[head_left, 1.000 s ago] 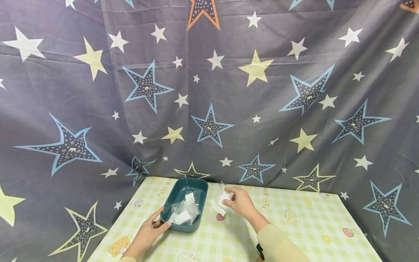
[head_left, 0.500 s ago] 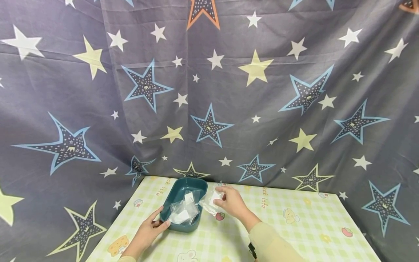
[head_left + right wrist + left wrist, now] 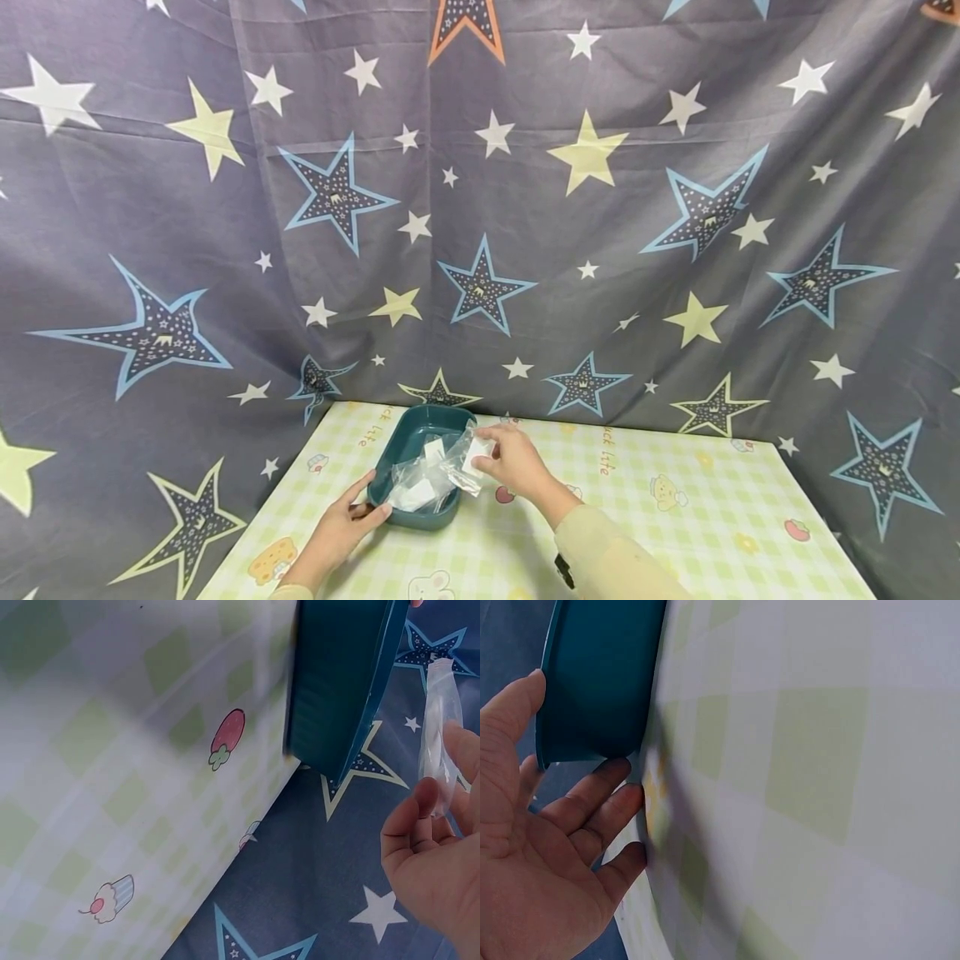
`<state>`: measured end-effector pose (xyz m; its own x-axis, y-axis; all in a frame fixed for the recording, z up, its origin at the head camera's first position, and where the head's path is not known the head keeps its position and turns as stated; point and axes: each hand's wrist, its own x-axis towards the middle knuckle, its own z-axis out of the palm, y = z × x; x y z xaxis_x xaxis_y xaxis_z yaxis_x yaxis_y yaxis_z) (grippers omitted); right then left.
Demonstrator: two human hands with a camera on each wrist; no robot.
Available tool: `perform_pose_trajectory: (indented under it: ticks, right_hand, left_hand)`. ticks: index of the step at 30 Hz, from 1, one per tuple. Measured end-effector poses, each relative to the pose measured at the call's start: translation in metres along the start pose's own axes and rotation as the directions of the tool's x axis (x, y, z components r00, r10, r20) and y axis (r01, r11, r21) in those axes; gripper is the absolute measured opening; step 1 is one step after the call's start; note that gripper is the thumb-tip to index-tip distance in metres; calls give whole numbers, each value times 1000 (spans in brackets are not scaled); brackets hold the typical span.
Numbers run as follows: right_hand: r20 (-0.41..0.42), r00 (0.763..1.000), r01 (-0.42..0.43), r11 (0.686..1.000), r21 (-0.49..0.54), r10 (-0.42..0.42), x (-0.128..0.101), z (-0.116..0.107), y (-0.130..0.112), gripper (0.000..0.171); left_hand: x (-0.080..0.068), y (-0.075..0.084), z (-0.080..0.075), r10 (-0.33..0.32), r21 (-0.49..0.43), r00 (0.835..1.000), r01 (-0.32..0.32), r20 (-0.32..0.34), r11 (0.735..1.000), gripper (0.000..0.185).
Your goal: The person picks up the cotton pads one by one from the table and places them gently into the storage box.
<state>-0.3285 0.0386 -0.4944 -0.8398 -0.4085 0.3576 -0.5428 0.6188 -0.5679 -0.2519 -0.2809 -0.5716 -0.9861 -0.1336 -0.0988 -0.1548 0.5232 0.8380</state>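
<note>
up close, the right hand [image 3: 516, 461] is pinching a small clear plastic packet [image 3: 471, 459] between thumb and fingertips, holding it just over the right rim of a teal tray [image 3: 391, 460]; the packet is thin, crinkly film with a white square showing inside it. the tray is a smooth, rounded-corner oblong of hard plastic with low upright walls, sitting on the left part of the table [image 3: 675, 533], and more clear packets [image 3: 420, 483] with white inserts are lying heaped inside it. the left hand [image 3: 347, 525] is resting against the tray's near corner, thumb lying along the rim and the fingers straight and relaxed beside the wall, gripping nothing. the table is wearing a glossy cloth of pale green and white checks, printed with small cartoon cupcakes, strawberries and animals. behind it a soft grey fabric backdrop [image 3: 150, 208] is hanging in creases, patterned with white, yellow and blue-outlined stars.
</note>
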Motion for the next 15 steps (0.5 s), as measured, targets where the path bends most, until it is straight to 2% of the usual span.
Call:
perform_pose_trajectory:
  ticks: [8,15]
  right_hand:
    - [16,1000,-13,999,31,13,2,3,-11,48]
    - [35,999,-23,1000,8,23,5,8,-16,49]
  left_hand:
    - [0,1,0,-3,4,1000,3,1,1000,84]
    - [-1,2,0,-1,8,1000,1,5,1000,84]
